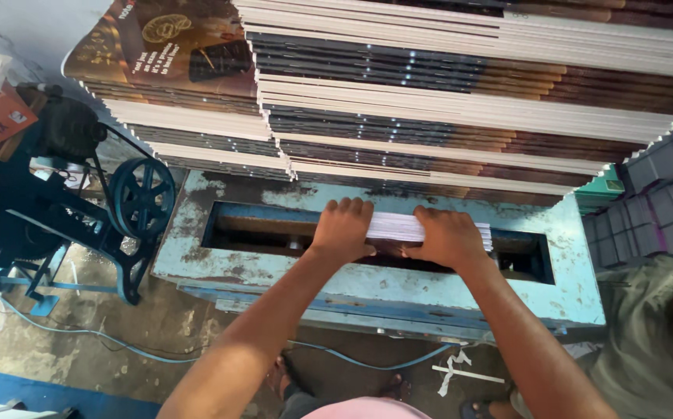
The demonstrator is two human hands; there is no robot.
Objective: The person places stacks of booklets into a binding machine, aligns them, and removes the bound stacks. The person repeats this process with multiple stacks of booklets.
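Observation:
Both my hands grip one thick bundle of white sheets (393,227), seen edge-on, held over the long slot (259,233) of a worn light-blue metal machine (352,283). My left hand (342,230) clasps the bundle's left end, fingers curled over its top. My right hand (446,237) clasps the right part; the sheet edges stick out a little past it. The bundle's underside is hidden by my hands.
Tall stacks of printed brown and white sheets (460,101) rise just behind the machine. A dark pulley wheel (141,198) and motor on a blue frame stand at left. Grey blocks (666,194) are stacked at right. A blue cable (88,334) crosses the dirty floor. My feet show below.

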